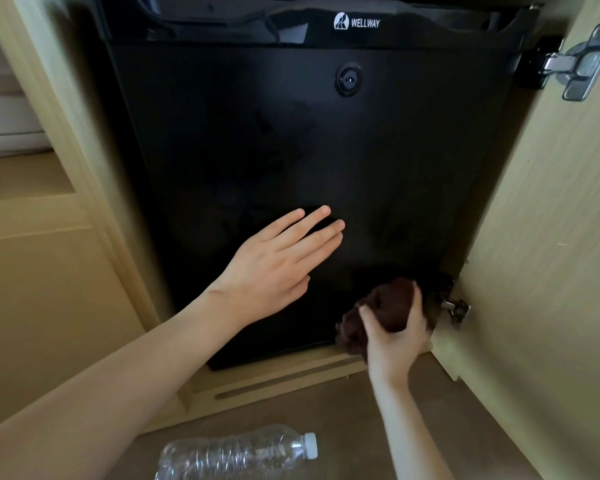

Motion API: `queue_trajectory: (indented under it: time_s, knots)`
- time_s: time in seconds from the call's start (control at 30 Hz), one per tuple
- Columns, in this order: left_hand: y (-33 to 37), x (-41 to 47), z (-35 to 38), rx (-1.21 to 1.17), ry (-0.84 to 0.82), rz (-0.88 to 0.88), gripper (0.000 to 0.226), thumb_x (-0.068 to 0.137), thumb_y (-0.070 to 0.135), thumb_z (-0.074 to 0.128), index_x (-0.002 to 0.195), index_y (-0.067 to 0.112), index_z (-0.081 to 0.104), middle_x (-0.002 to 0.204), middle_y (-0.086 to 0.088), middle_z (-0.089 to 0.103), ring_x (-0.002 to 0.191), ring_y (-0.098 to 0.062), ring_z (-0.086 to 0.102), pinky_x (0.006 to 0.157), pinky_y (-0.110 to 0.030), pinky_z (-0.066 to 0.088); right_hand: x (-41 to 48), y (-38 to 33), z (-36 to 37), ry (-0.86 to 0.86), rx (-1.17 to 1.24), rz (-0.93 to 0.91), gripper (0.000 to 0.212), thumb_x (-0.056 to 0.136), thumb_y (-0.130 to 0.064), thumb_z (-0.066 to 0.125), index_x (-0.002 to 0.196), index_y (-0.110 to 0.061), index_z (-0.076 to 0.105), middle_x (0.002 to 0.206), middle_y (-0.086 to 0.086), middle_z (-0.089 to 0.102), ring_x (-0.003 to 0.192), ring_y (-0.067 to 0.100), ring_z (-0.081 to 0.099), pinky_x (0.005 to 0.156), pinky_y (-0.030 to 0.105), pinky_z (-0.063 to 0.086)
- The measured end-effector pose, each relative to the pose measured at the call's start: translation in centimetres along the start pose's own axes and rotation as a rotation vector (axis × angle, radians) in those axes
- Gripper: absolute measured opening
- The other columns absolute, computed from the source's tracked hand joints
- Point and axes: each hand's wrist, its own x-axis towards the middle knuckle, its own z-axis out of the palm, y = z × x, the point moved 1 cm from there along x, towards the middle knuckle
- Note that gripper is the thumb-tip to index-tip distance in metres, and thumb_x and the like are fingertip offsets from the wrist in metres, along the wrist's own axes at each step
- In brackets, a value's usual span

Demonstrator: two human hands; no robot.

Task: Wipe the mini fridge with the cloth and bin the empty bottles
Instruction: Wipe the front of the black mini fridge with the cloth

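Observation:
A black mini fridge (309, 143) with its door closed stands inside a light wooden cabinet. My left hand (274, 268) lies flat on the lower part of the fridge door, fingers spread. My right hand (394, 337) grips a bunched dark brown cloth (388, 304) and presses it against the door's lower right corner. A clear empty plastic bottle (236, 455) with a white cap lies on its side on the floor in front of the cabinet, below my left forearm.
The open cabinet door (551, 254) stands at the right, with metal hinges (575, 60) at top and bottom. A wooden cabinet frame (70, 161) borders the fridge on the left. The brown floor (343, 410) lies below the cabinet's base strip.

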Motion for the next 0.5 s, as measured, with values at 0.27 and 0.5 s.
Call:
queue_trajectory:
  time_s: [0.27,0.5]
  knots:
    - [-1.9,-3.6,-0.5,0.015,-0.04,-0.002,0.072,0.089,0.03,0.063,0.152,0.011,0.033,0.16,-0.006,0.03,0.15,-0.027,0.019,0.121,-0.042,0.015,0.5,-5.7,2.3,0.06,0.067,-0.135,0.085,0.079,-0.015,0.083,0.15,-0.033,0.039,0.133,-0.001,0.046,0.112,-0.02,0.045,0.085,-0.003,0.04]
    - [-2.5,-5.3,-0.7,0.028,-0.079,-0.01,0.073,0.09,0.03,0.063,0.153,0.011,0.031,0.16,-0.005,0.028,0.15,-0.027,0.018,0.122,-0.042,0.015,-4.7,-3.3,4.0,-0.047,-0.088,-0.178,0.083,0.079,-0.007,0.082,0.148,-0.029,0.042,0.135,0.006,0.042,0.121,0.017,0.053,0.097,0.03,0.054]
